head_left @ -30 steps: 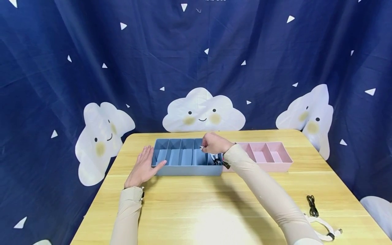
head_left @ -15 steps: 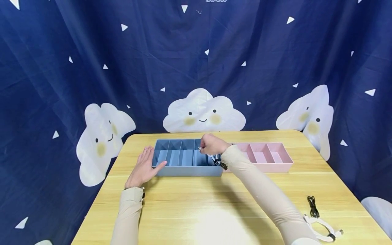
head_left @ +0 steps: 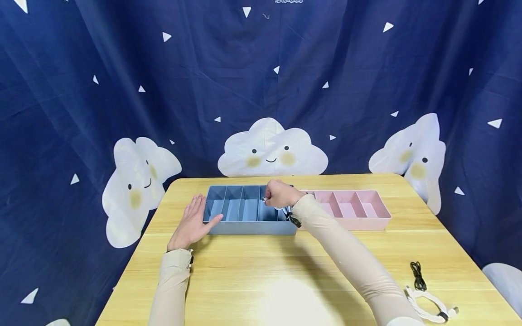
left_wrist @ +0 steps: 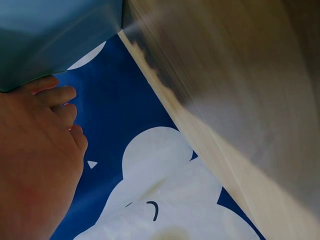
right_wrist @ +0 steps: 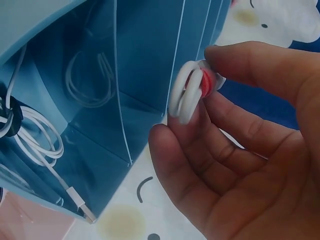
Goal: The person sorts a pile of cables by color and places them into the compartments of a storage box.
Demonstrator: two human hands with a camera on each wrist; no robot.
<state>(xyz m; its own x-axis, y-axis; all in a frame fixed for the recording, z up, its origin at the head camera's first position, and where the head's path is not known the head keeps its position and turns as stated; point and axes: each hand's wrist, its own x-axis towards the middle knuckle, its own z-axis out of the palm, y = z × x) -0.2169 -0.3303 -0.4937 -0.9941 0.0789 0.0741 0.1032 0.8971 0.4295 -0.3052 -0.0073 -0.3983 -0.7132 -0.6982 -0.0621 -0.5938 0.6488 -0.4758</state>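
Head view: a wooden table (head_left: 261, 267) is seen against a dark blue curtain (head_left: 122, 68) printed with white clouds. A blue tray (head_left: 248, 210) with upright dividers is set at the table's 12 o'clock, and a pink tray (head_left: 355, 209) is placed just beside it at its 3 o'clock. The left hand (head_left: 191, 224) is laid flat on the table, fingers straight and spread, thumb touching the blue tray's near-left corner, at the tray's 9 o'clock. The right hand (head_left: 280, 194) is held over the blue tray's right half with fingers curled around a small white object that is too small to be made out here. A bundled black cable (head_left: 417, 275) and a white cable (head_left: 428, 304) are left on the table at 4 o'clock, well apart from both hands.

Left wrist view: the left hand (left_wrist: 35, 155) is shown at 9 o'clock, fingers relaxed and nothing held, its fingertips just under the blue tray's outer wall (left_wrist: 55, 35). The table edge (left_wrist: 200, 90) is blurred across the frame.

Right wrist view: a small coiled cable (right_wrist: 192, 92), white with a red band, is pinched between the thumb and fingertips of the right hand (right_wrist: 240, 140), just outside the blue tray (right_wrist: 145, 65). A loose white cable (right_wrist: 35, 135) is seen lying in a compartment at 8 o'clock.
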